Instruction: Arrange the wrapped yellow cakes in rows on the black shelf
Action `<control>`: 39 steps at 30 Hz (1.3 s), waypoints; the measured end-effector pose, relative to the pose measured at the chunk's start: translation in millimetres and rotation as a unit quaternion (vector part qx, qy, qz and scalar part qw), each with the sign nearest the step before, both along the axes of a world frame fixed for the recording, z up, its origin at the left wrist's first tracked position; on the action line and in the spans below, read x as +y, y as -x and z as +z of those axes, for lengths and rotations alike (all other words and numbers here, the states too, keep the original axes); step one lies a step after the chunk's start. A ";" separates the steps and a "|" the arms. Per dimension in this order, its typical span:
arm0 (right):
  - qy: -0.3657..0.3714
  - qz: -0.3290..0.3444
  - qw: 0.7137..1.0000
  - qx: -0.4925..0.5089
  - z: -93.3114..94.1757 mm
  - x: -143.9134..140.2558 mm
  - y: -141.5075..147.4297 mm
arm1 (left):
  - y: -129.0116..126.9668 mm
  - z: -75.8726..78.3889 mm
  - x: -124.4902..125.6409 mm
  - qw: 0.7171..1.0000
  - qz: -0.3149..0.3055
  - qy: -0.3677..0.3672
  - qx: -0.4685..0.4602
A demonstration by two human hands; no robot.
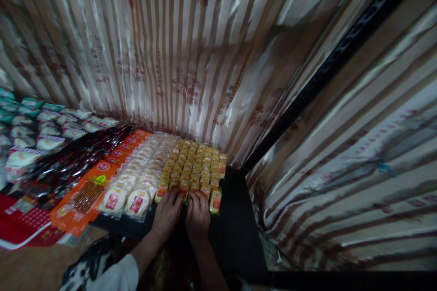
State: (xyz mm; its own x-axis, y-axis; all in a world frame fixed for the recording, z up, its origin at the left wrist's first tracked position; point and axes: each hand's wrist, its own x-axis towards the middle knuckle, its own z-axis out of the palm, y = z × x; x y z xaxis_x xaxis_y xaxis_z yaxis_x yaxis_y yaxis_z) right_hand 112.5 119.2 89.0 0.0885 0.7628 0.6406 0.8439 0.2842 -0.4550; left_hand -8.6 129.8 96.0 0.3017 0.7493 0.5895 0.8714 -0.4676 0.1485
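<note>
A: Report the nearest elements first.

B: A white sleeve (118, 277) sits at the bottom edge on the person's left arm. Above it, the left hand (167, 213) and the right hand (198, 216) lie side by side, palms down, on the black shelf (235, 227).

A: Grip condition of each hand?

B: Fingers of both hands are bent over the near row of the yellow snack packets (194, 166). Fingertips touch that row. Whether either hand has actually closed on a packet cannot be determined; the fingertips are hidden among the wrappers.

A: Location of the yellow snack packets?

B: They form a tight block of several columns on the black shelf, running from the hands back toward the striped curtain (170, 45). One packet at the near right corner stands slightly apart from the block.

A: Adjacent items?

B: Just beside the block, on the left, run the clear packs of round white cakes (136, 186). Next left are the orange packets (88, 195), then the dark red wrappers (75, 159). Red packaging (23, 223) lies at the near left edge.

A: Farthest items?

B: White and green packets (41, 122) occupy the far left. The striped curtain forms the back, and a similar drape (358, 145) closes the right side behind a black frame bar (324, 77).
</note>
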 end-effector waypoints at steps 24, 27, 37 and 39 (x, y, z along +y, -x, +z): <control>0.011 0.021 1.000 0.012 -10.5 -8.6 -10.2 | 0.3 -1.4 -1.6 0.999 -0.009 0.019 0.026; 0.014 0.039 0.999 -0.005 -3.9 -16.3 -15.7 | 0.4 -0.5 -2.6 0.999 -0.007 0.026 0.024; -0.005 -0.083 0.996 -0.011 -16.3 -36.3 -44.0 | -1.0 3.9 -4.4 0.999 -0.005 0.027 0.019; 0.007 -0.072 0.997 0.001 -21.0 -31.5 -45.8 | -1.3 3.6 -3.8 1.000 -0.006 0.024 0.014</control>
State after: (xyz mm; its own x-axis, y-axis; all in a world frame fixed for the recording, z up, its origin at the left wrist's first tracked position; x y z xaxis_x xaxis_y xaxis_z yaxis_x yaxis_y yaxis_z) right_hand 158.3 87.8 68.0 0.1994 0.7513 0.6292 0.8749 0.1527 -0.4597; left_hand -7.3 126.1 99.6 0.3269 0.7729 0.5438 0.8697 -0.4712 0.1469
